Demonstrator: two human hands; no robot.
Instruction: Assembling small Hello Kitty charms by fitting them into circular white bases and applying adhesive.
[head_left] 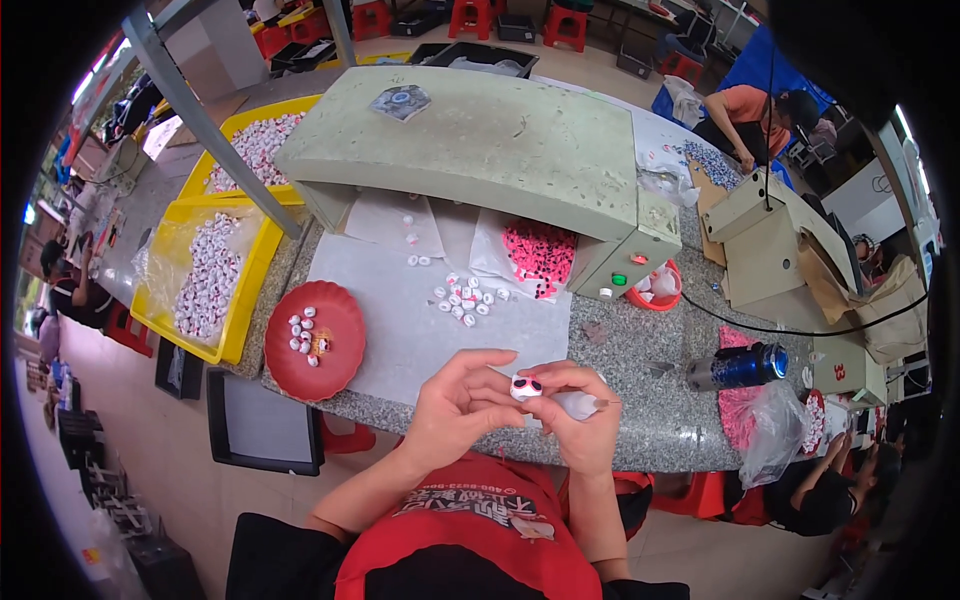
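In front of my red apron, both hands meet over a small white toy head [523, 387] with black-and-pink sunglasses on it. My left hand [452, 408] curls round its left side, index finger raised. From the other side, the thumb and forefinger of my right hand [585, 425] pinch it. A whitish, crumpled-looking thing [578, 404] lies in the right palm; its kind I cannot make out. Beyond my hands, several white heads [466, 299] are scattered on a white paper sheet [385, 290]. A heap of pink-and-black small parts [540, 252] lies on plastic at the sheet's far right.
A grey-green machine hood [460, 130] arches over the bench. To the left stand a red scalloped plate [345, 370] with several heads and a yellow tray [262, 285] full of them. Rightward are a blue can [755, 366], a red basket [672, 296] and a hanging black cable [790, 330]. Co-workers sit farther off.
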